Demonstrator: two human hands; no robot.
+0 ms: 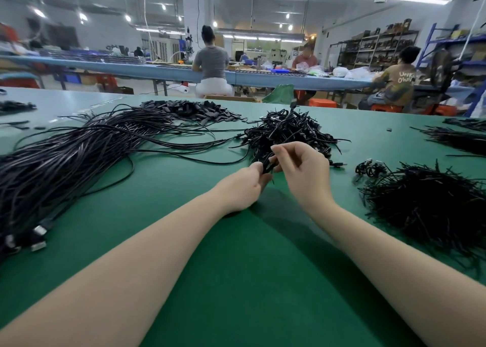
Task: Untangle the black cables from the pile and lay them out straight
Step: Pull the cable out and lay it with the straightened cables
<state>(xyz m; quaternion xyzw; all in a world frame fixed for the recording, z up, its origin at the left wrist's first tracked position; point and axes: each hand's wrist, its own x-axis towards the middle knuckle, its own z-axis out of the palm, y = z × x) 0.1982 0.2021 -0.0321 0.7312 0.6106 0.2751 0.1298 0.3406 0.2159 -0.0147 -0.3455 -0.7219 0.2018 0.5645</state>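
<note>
**Operator:** Status of the cable in hand?

**Inspector:** One coiled black cable (267,165) is held between both hands at the near edge of the tangled pile (285,133), which sits at mid-tabletop toward the far edge. The left hand (246,186) grips it with fingers curled round the coil; the right hand (302,171) pinches the same coil from above with thumb and forefinger.

**Operator:** Progress?

**Inspector:** Judged partial. A large bundle of straightened cables (65,160) already lies along the left side of the tabletop (236,267), metal plug ends (39,231) near the front left edge (a few strands curve loose at its far end). The central pile remains knotted, so many units are left.

**Operator:** Other stock?

**Inspector:** A dense heap of short black ties (426,204) lies at the right edge, a small coiled cable (369,168) just beyond it. More black bundles (457,139) lie toward the far right corner. Whether these belong to the task cannot be told.
</note>
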